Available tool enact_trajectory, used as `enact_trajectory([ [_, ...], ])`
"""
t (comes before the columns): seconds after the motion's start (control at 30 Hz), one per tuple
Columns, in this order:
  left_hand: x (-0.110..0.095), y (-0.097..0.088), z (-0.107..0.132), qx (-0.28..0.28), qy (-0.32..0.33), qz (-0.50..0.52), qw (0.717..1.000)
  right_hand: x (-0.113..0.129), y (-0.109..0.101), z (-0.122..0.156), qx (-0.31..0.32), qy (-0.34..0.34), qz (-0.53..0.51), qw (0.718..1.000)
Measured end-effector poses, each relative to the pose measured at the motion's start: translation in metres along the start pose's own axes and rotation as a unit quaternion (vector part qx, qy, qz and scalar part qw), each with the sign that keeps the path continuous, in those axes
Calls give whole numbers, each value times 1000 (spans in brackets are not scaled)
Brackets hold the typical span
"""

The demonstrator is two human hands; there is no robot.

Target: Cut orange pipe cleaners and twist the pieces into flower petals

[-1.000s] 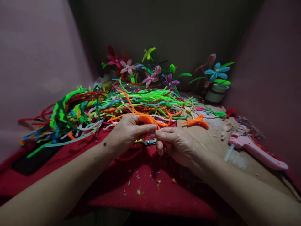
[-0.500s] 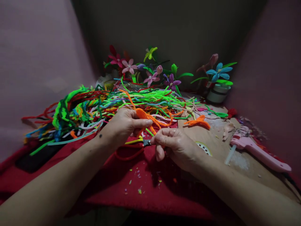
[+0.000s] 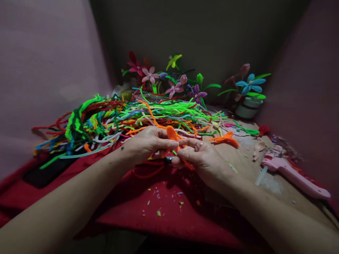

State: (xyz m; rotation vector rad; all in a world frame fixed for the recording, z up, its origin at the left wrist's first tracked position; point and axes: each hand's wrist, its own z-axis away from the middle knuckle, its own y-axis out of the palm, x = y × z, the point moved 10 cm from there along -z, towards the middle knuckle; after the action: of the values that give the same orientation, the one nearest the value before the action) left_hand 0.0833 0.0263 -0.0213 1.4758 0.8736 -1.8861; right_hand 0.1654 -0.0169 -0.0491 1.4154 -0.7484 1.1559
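Between my hands is an orange pipe cleaner (image 3: 172,133) bent into a petal-like loop, with loose ends trailing. My left hand (image 3: 152,143) pinches it from the left, thumb and fingers together. My right hand (image 3: 196,155) meets it from the right, fingertips closed on the same orange piece, and an end sticks out below them. Partly hidden under the hands are scissors (image 3: 149,175) with red handles, lying on the red cloth. A finished-looking bundle of orange petals (image 3: 227,139) rests to the right on the board.
A heap of colourful pipe cleaners (image 3: 164,111) spreads behind my hands. Pipe-cleaner flowers (image 3: 173,88) stand at the back, a blue one (image 3: 250,83) by a white jar (image 3: 248,107). A pink glue gun (image 3: 293,171) lies right, a black phone-like slab (image 3: 41,173) left. Scraps dot the red cloth (image 3: 127,208).
My right hand has come up and closer to my left, its fingertips now at the orange pipe cleaner's loop. The long orange loop at the right has been drawn in. The view has shifted slightly.
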Motion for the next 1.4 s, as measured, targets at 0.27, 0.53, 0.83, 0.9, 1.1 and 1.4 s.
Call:
enact_trajectory([
  [0.27, -12, -6, 3, -56, 60, -16, 996, -3, -1, 3, -26, 26, 2, 999],
  [0.53, -12, 7, 6, -38, 68, -104, 992, -4, -8, 3, -50, 37, 42, 997],
  [0.83, -46, 18, 26, -194, 253, -387, 865, -2, -14, 4, -108, 18, 32, 994],
  [0.9, -40, 13, 21, -163, 221, -323, 906, -1, -13, 4, -106, 21, 40, 993],
  [1.1, -31, 6, 12, -83, 126, -171, 974, -7, -10, 6, -78, 62, 74, 992],
  [1.4, -43, 16, 16, -101, 229, -241, 937, -14, -5, 5, -32, 63, 85, 994],
])
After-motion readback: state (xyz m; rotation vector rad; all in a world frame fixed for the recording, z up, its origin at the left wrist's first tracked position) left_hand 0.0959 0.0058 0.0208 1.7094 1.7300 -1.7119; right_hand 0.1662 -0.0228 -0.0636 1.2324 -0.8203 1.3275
